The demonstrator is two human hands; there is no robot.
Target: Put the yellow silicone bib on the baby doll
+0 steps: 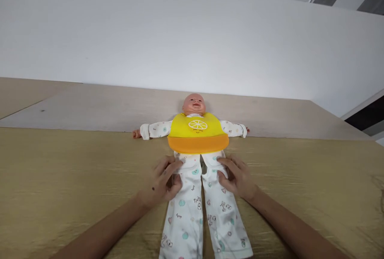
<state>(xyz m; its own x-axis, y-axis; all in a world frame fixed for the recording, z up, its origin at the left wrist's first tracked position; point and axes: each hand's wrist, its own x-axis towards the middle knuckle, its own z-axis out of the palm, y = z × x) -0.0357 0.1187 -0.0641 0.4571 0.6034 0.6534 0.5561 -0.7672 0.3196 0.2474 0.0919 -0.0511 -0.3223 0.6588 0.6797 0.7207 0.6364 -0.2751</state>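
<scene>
A baby doll (194,104) lies on its back with its arms stretched out to both sides. Over its chest is a yellow bib (180,125) with a white citrus-slice print and an orange lower pocket. White printed pants (186,211) extend from below the bib toward me; no feet show. My left hand (165,179) rests at the pants' upper left edge, thumb and fingers apart. On the upper right edge, my right hand (238,177) touches the cloth with its fingertips, its thumb spread away from them. A small dark gap shows between the pant legs near the top.
The doll lies across a brown wooden table (90,171) and a paler board (120,107) behind it. A white wall panel (180,35) rises beyond the board. At the far right is a dark opening (366,113).
</scene>
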